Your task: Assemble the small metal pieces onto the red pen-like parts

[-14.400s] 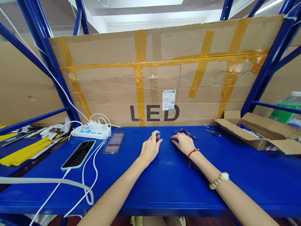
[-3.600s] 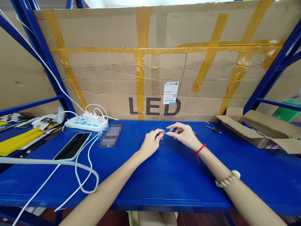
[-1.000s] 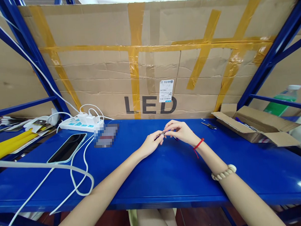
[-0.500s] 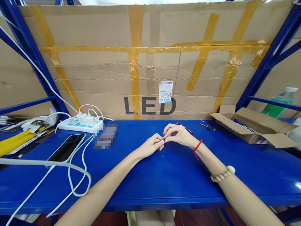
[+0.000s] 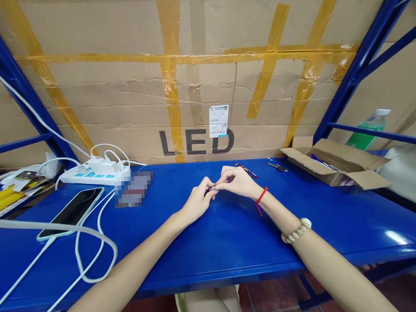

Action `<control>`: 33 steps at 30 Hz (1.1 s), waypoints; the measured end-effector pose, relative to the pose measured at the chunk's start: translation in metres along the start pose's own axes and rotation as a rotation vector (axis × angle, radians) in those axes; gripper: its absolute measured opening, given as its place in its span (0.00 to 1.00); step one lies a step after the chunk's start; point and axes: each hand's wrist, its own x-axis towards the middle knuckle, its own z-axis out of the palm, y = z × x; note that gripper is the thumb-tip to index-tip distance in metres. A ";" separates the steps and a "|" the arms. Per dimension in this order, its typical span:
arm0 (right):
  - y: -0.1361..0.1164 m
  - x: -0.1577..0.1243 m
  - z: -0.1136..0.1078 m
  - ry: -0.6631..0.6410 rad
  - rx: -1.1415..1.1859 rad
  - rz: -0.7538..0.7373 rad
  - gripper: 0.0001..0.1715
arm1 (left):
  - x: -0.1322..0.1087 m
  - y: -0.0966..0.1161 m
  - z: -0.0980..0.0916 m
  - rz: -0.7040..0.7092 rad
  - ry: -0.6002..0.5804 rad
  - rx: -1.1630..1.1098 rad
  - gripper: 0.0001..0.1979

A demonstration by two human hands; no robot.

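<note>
Over the middle of the blue table [image 5: 252,245], my left hand [image 5: 197,201] and my right hand [image 5: 238,181] meet at the fingertips. Both pinch a small shiny metal piece [image 5: 213,188], mostly covered by the fingers and too small to name exactly. My right wrist carries a red cord and a beaded bracelet. Just behind the right hand lies a thin red and dark item [image 5: 246,171], partly hidden by that hand. Some keys [image 5: 278,166] rest on the table farther right.
On the left are a white power strip [image 5: 92,177] with plugs, a phone [image 5: 73,210], looping white cables [image 5: 112,250] and a blurred-out flat item [image 5: 134,189]. At right stands an open cardboard box [image 5: 334,163] with pens. Taped cardboard [image 5: 205,83] forms the back wall.
The head view has shifted, so the table items appear farther left. My hands stay together, pinching the small metal piece, with only slight finger movement.
</note>
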 end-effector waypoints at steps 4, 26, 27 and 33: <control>0.001 0.000 0.006 0.043 0.010 0.096 0.15 | 0.002 -0.003 0.005 0.037 0.076 0.081 0.03; 0.008 -0.001 -0.014 -0.157 0.110 0.184 0.16 | 0.004 0.007 -0.007 0.081 -0.083 0.306 0.07; 0.010 -0.002 -0.013 -0.192 0.103 0.182 0.16 | 0.002 0.007 -0.007 0.080 -0.107 0.314 0.06; 0.016 -0.005 -0.003 -0.345 0.100 0.204 0.20 | -0.005 0.004 -0.009 0.007 -0.165 0.342 0.05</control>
